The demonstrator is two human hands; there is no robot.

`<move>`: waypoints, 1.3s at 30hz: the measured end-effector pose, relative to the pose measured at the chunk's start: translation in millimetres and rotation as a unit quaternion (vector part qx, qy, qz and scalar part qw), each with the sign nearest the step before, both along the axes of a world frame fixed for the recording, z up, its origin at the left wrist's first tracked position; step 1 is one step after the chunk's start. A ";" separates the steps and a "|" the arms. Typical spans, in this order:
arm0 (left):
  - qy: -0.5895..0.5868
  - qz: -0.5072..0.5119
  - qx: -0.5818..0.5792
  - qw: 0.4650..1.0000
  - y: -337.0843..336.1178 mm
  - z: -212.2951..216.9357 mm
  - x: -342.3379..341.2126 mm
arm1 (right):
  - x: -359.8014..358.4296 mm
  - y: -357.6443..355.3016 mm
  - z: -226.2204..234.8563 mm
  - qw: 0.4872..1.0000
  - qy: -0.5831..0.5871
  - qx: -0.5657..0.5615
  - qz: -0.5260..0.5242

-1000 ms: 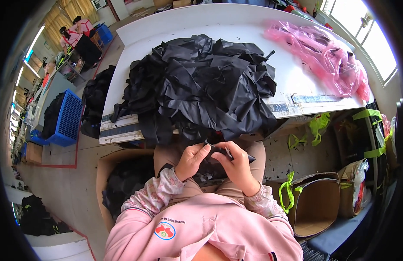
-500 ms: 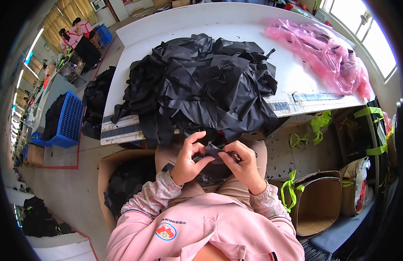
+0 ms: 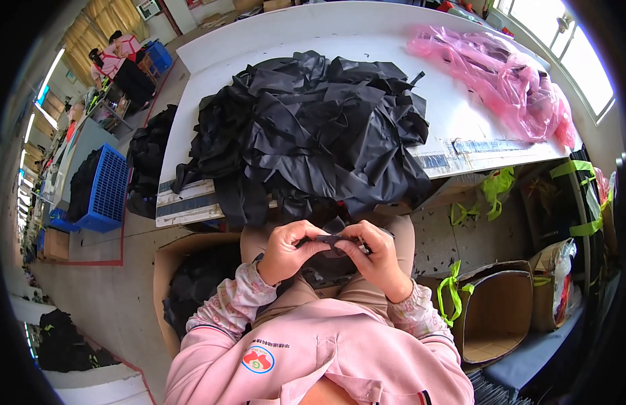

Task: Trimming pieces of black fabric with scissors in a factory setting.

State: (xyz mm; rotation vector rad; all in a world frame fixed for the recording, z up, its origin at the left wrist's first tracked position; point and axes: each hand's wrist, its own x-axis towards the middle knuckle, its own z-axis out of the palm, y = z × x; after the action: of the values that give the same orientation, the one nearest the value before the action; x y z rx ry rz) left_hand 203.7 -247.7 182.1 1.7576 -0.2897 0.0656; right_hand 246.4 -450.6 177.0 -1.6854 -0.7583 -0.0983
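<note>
Over my lap, my left hand (image 3: pixel 286 251) and my right hand (image 3: pixel 376 252) pinch a dark piece of fabric (image 3: pixel 331 240) between thumbs and forefingers. The two hands sit close together, fingertips almost meeting on the fabric. Just beyond them, a large crumpled heap of black fabric (image 3: pixel 313 128) covers the middle of the white table (image 3: pixel 211 57) and hangs over its near edge. Where the fabric goes below my fingers is hard to make out against the dark material on my lap.
A cardboard box of black fabric (image 3: pixel 203 283) stands by my left leg, and an open cardboard box (image 3: pixel 495 317) is on my right. Pink plastic (image 3: pixel 495 74) lies on the table's right. Far left are a blue crate (image 3: pixel 107 189) and two people (image 3: pixel 120 67).
My left hand has closed from spread fingers to a pinch on the fabric, beside my right. The fabric's raised tip is now flattened between both hands.
</note>
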 end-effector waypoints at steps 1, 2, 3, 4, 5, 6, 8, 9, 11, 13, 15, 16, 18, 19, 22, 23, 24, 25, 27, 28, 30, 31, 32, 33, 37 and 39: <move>0.000 0.000 0.000 1.000 0.3 -1.8 0.0 | 0.4 -0.4 0.7 1.000 0.000 0.000 0.000; -0.006 0.010 0.000 1.000 0.7 -3.9 0.1 | 0.5 -0.8 2.0 1.000 0.000 0.002 -0.005; -0.013 0.020 -0.001 1.000 1.0 -5.2 0.7 | 1.1 -1.0 2.4 1.000 -0.001 0.003 -0.010; -0.013 0.019 -0.001 1.000 0.6 -5.1 2.3 | 1.9 -1.3 1.8 1.000 -0.001 0.003 -0.010; -0.071 0.042 0.009 0.997 -0.7 -4.7 5.2 | 2.9 -1.5 0.9 1.000 0.003 0.008 -0.009; -0.129 0.065 0.018 0.989 -2.5 -4.4 6.4 | 3.2 -1.6 0.5 1.000 0.008 0.013 -0.006; -0.118 0.052 -0.042 0.991 -5.8 -7.6 7.4 | 3.2 -1.6 1.4 1.000 0.011 0.013 -0.002; -0.055 0.008 -0.128 0.990 -6.4 -9.1 8.2 | 3.4 -1.4 2.0 1.000 0.013 0.012 0.003; 0.048 -0.046 -0.251 0.966 -8.5 -24.8 8.9 | 2.7 1.2 4.3 1.000 0.014 0.027 0.006; 0.105 -0.029 -0.310 0.945 -17.3 -27.0 4.4 | 2.5 2.2 2.9 0.999 0.015 0.041 0.008; 0.155 -0.027 -0.389 0.908 -24.9 -28.8 3.6 | 2.1 3.2 -2.3 0.998 0.029 0.048 0.004; 0.156 -0.027 -0.389 0.908 -24.8 -29.9 2.8 | 1.4 3.1 -1.2 0.998 0.029 0.048 0.004; 0.112 -0.019 -0.368 0.923 -24.5 -31.7 1.1 | -0.2 2.8 3.5 0.998 0.059 0.033 -0.002; 0.113 -0.019 -0.367 0.923 -23.8 -30.7 -0.4 | -0.7 2.9 3.3 0.998 0.060 0.033 -0.002; 0.124 -0.006 -0.279 0.952 -18.4 -20.9 -5.8 | -1.5 2.7 1.4 0.997 0.072 0.035 -0.009; 0.132 -0.011 -0.251 0.959 -15.5 -16.3 -7.6 | -1.0 3.0 -0.4 0.995 0.090 0.039 -0.020; 0.141 -0.014 -0.223 0.965 -14.4 -12.8 -9.1 | -0.8 3.1 -2.0 0.993 0.109 0.044 -0.031; 0.142 -0.015 -0.222 0.965 -16.1 -10.0 -9.3 | -0.7 2.6 -2.0 0.992 0.111 0.045 -0.031; 0.060 -0.031 -0.175 0.982 -19.0 -6.4 -9.1 | -0.8 2.1 0.5 0.993 0.112 0.021 -0.037; 0.060 -0.029 -0.174 0.982 -17.0 -7.8 -9.2 | -1.2 2.6 2.5 0.993 0.113 0.021 -0.036; 0.033 -0.034 -0.056 0.997 -11.6 -11.8 -7.7 | -1.4 2.8 5.7 0.992 0.120 0.010 -0.026; 0.034 -0.035 -0.056 0.997 -10.4 -11.3 -7.2 | -0.5 2.3 2.7 0.992 0.121 0.010 -0.027; 0.051 -0.041 -0.076 0.995 -9.6 -10.0 -6.6 | 1.0 1.5 -3.3 0.990 0.138 0.016 -0.001; 0.068 -0.046 -0.095 0.992 -8.8 -8.6 -6.5 | 2.0 1.1 -7.3 0.987 0.156 0.021 0.025; 0.171 -0.091 -0.293 0.936 -7.9 -9.4 -4.4 | 12.1 0.3 -18.1 0.921 0.304 0.196 0.146; 0.162 -0.083 -0.325 0.928 -16.1 -2.0 -3.8 | 15.6 -1.5 -20.7 0.902 0.350 0.206 0.148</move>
State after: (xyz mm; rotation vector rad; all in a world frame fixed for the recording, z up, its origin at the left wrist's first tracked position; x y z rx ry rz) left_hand 199.9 -263.8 180.1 1.0545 -0.1468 -0.2291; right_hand 262.0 -452.1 156.3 -1.0646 -0.3916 0.5087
